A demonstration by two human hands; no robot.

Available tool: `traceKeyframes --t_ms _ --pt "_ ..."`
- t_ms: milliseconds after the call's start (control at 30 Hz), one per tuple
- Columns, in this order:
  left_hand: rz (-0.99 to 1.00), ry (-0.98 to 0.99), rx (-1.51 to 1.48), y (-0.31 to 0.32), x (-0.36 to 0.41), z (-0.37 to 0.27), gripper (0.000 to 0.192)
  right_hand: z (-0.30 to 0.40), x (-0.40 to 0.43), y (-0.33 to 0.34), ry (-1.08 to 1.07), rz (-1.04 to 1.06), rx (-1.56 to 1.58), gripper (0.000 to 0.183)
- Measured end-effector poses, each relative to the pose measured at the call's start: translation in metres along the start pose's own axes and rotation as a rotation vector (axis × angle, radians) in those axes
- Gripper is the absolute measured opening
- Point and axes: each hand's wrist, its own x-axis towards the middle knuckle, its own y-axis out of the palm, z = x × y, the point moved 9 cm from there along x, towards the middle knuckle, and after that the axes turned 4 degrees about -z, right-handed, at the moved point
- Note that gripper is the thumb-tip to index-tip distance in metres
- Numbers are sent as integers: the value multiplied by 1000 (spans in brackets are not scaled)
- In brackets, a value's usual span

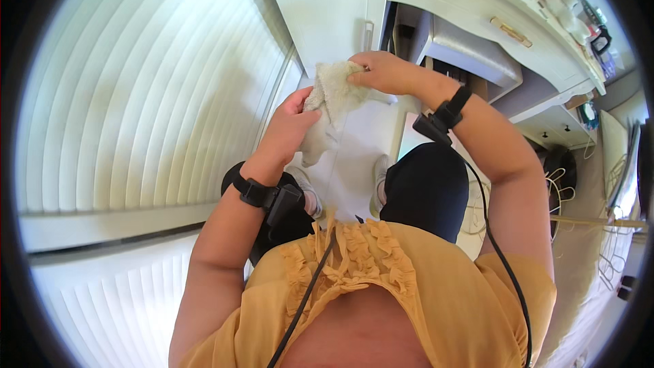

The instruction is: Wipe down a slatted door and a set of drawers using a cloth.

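A pale cream cloth (337, 89) with a fluffy weave hangs in folds between my two hands, above the floor. My left hand (288, 125) grips its lower left side, thumb on top and fingers partly hidden behind the fabric. At the cloth's upper right corner, my right hand (380, 71) pinches it between thumb and fingers. A loose end droops below my left thumb. Beyond the cloth stands a white cabinet door (332, 15) with an upright handle (368, 36).
White ribbed panels (153, 92) rise close on the left. At the right is a white dressing table drawer (475, 15), with small items along its top and a padded stool (470, 51) beneath. Wire hangers (562, 184) hang farther right. Black cables run from both wrist straps.
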Motion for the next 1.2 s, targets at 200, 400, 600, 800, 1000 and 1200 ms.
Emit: traceKeyframes --t_ms 200,400,600,800,1000,1200 --pt "-140 143 -185 -2 -35 -29 50 45 -33 2 -126 -311 166 57" --pt "-74 124 -205 -14 -34 -24 47 25 -31 51 69 -239 386 37" --pt "-317 411 1074 -51 -18 -7 34 7 -33 92 97 -282 415 31" --pt "-316 20 364 -69 23 30 31 13 16 150 210 -233 1536 36" --pt "-155 11 105 -56 63 19 41 -51 83 172 245 -341 1488 44" --pt "-240 -116 -417 -85 98 20 31 -198 134 168 526 -693 1021 46"
